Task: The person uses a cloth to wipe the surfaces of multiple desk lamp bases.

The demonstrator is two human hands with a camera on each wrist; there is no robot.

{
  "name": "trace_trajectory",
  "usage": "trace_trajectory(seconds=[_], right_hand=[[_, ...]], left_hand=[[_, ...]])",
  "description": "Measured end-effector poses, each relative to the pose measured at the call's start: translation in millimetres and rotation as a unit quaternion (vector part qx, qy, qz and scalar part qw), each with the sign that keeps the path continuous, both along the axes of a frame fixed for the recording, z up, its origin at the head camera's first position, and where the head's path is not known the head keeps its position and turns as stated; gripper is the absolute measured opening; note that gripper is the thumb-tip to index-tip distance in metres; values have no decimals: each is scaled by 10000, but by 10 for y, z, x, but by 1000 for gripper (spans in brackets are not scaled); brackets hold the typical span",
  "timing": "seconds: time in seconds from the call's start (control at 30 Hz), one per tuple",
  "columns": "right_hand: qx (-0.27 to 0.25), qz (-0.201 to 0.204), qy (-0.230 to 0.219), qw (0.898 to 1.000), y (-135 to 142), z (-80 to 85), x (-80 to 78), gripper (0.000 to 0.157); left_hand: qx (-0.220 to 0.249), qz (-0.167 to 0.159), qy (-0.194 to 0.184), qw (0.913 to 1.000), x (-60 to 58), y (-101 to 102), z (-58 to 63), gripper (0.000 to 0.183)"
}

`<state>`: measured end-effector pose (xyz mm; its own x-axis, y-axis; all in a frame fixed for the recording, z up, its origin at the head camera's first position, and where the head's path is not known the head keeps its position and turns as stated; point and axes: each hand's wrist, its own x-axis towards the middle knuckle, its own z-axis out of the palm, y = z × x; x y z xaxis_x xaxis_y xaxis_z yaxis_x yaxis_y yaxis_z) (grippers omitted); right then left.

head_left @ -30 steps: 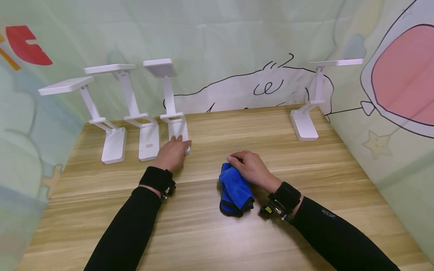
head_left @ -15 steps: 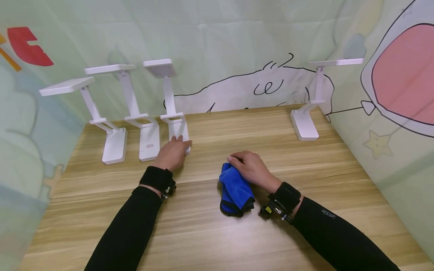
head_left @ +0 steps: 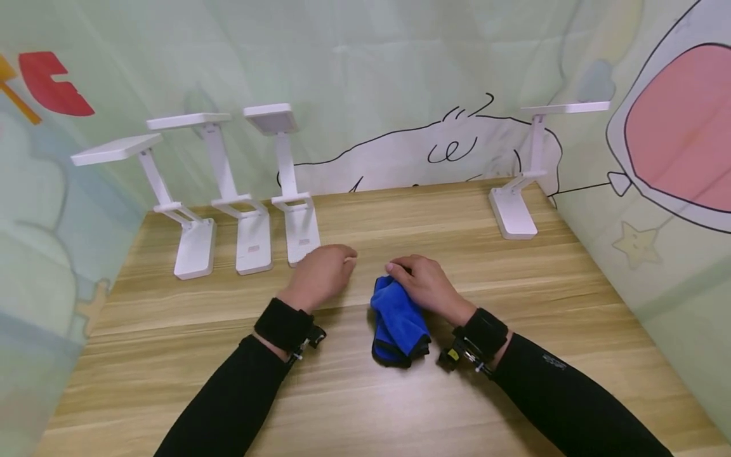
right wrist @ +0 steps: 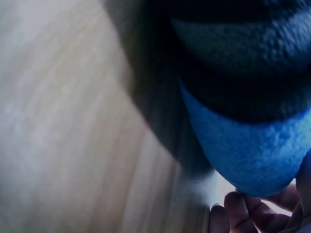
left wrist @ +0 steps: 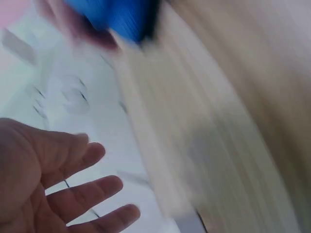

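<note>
My right hand pinches a blue cloth with black edging between thumb and fingers, over the middle of the table. In the right wrist view, fingertips show under the folded cloth. Between the cloth and the nearest lamp hovers my left hand, holding nothing. Its fingers are loosely spread in the left wrist view. Just beyond its back stands a white desk lamp, unfolded, its square head tilted down. Two similar lamps, a middle one and a leftmost one, stand in a row beside it.
Another white desk lamp stands at the back right of the wooden table. Fabric walls with cartoon prints enclose the table at the back and sides.
My left hand has left the base of the nearest lamp and moved right, toward the cloth. The right hand and the cloth stay in place; the head view has shifted slightly.
</note>
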<state>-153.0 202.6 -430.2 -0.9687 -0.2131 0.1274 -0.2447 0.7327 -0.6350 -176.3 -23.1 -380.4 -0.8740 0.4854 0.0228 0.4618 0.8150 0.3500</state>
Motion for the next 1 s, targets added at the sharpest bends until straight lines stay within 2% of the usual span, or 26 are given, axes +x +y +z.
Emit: trace_trajectory(seconds=[0.1, 0.23, 0.33, 0.4, 0.5, 0.63, 0.8, 0.93, 1.0], right_hand=[[-10, -139, 90, 9999, 50, 4, -11, 36], [26, -282, 249, 9993, 145, 26, -45, 35], [135, -407, 337, 9985, 239, 50, -82, 35], [298, -510, 434, 9973, 327, 58, -114, 36], [651, -777, 548, 9933, 501, 55, -168, 38], [1200, -1083, 581, 9851, 769, 20, -252, 41], [1758, -1326, 664, 9732, 1049, 4, -328, 44], [2058, -1700, 853, 9599, 1209, 19, -356, 44], [2100, -1937, 767, 9553, 1270, 21, -364, 44]], left_hand=[[292, -403, -39, 9988, 214, 207, 34, 34], [347, -1276, 34, 9912, 443, 410, -12, 53], [130, -1880, 136, 9820, 534, 498, -110, 64], [-85, -2101, 116, 9776, 560, 521, -178, 65], [-247, -2136, -10, 9766, 563, 513, -242, 61], [-120, -1961, -348, 9799, 557, 450, -293, 60], [-40, -1723, -647, 9829, 551, 314, -315, 60], [0, -1615, -775, 9838, 541, 228, -309, 59], [3, -1601, -807, 9838, 541, 201, -316, 59]])
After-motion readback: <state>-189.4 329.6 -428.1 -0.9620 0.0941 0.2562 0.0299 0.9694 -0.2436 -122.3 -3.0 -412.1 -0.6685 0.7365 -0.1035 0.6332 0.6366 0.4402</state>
